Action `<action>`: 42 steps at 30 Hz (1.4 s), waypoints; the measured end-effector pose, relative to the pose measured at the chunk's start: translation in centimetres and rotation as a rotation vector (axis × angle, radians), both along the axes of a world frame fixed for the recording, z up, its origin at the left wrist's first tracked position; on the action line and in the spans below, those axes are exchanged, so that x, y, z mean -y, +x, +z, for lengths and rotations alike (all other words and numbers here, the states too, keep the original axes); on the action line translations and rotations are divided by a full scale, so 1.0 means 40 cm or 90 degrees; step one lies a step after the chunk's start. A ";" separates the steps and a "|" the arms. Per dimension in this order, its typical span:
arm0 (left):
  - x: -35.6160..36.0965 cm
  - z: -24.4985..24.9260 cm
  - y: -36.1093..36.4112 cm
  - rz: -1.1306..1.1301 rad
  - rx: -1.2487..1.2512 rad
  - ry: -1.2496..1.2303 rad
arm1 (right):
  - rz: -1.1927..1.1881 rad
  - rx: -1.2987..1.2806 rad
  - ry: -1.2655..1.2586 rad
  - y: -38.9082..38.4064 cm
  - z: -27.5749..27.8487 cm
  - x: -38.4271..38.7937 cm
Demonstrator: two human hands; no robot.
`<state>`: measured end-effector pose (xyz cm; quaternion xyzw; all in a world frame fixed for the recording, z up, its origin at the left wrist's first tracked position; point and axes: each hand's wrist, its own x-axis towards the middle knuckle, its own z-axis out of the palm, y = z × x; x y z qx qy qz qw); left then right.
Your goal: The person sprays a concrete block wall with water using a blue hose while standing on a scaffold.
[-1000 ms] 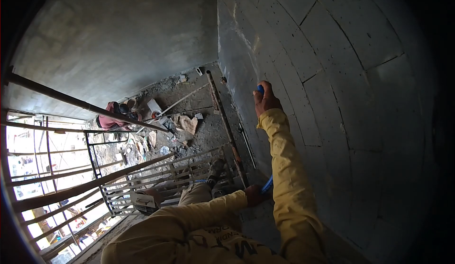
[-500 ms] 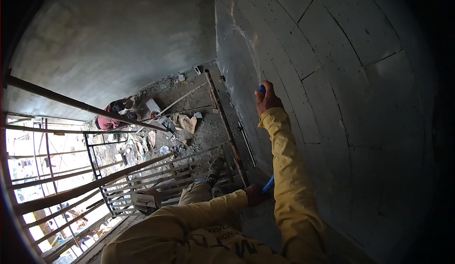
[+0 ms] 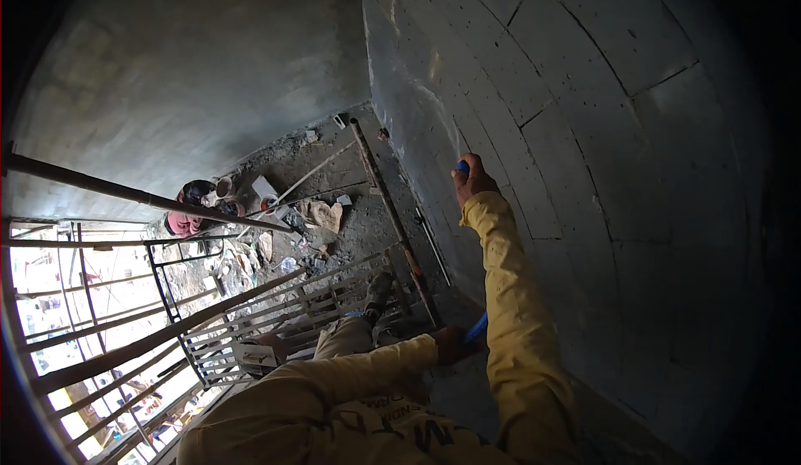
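Observation:
My right hand [image 3: 474, 179], at the end of the outstretched yellow sleeve, is wrapped round a small blue object [image 3: 463, 167] close to the block wall [image 3: 584, 173]. Lower down, my left hand [image 3: 455, 346] is closed at the end of a blue strip-like object [image 3: 476, 328], which shows between it and my right sleeve. That hand is dark, and its fingers are hard to make out. Thin dark joints run between the grey blocks of the wall.
Far below, a person in a red top [image 3: 185, 223] bends over near buckets and rubble. Wooden slats [image 3: 284, 306], a slanting post [image 3: 392, 214] and a long pole [image 3: 133, 189] surround my legs. A plastered wall [image 3: 217, 64] rises at the left.
The view has shifted slightly, so the wall corner and post sit further left. My right hand is a little lower in the picture, still round the blue object.

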<state>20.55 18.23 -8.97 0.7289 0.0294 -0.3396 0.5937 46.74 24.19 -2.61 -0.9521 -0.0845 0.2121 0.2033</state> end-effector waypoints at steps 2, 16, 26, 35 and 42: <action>0.009 -0.024 -0.007 -0.006 0.012 -0.007 | -0.003 0.000 0.003 -0.001 0.003 0.001; -0.007 0.028 0.008 -0.039 0.021 -0.014 | -0.054 0.058 0.059 0.009 0.043 0.057; -0.007 0.173 0.107 0.035 0.022 -0.033 | -0.104 0.351 0.439 -0.029 0.453 0.158; 0.051 0.279 0.107 -0.025 0.015 -0.040 | -0.043 0.410 0.392 -0.088 0.576 0.244; 0.084 0.283 0.090 -0.101 0.098 -0.044 | -0.057 0.420 0.343 -0.102 0.582 0.286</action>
